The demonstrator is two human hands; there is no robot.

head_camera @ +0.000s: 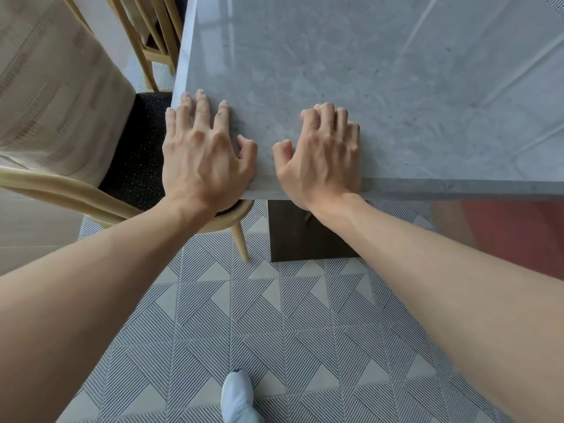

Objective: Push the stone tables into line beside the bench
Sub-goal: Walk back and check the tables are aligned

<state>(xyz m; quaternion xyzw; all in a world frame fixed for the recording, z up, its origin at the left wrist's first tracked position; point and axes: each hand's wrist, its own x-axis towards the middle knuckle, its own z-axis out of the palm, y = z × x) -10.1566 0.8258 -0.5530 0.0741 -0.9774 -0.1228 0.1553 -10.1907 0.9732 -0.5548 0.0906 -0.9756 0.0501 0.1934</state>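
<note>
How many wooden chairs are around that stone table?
2: one chair with a black seat at the table's near left corner, another chair farther back on the left. Others may sit outside the frame.

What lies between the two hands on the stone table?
Only a bare strip of the stone table along its near edge: the head view shows nothing between the left hand and the right hand, whose thumbs stay apart.

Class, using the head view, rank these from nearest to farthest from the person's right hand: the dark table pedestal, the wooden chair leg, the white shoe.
Measured from the right hand, which rests on the stone table:
1. Dark table pedestal, directly below the hand, under the table's edge.
2. Wooden chair leg, lower left, beyond the pedestal.
3. White shoe, bottom of the view on the tiled floor.
</note>
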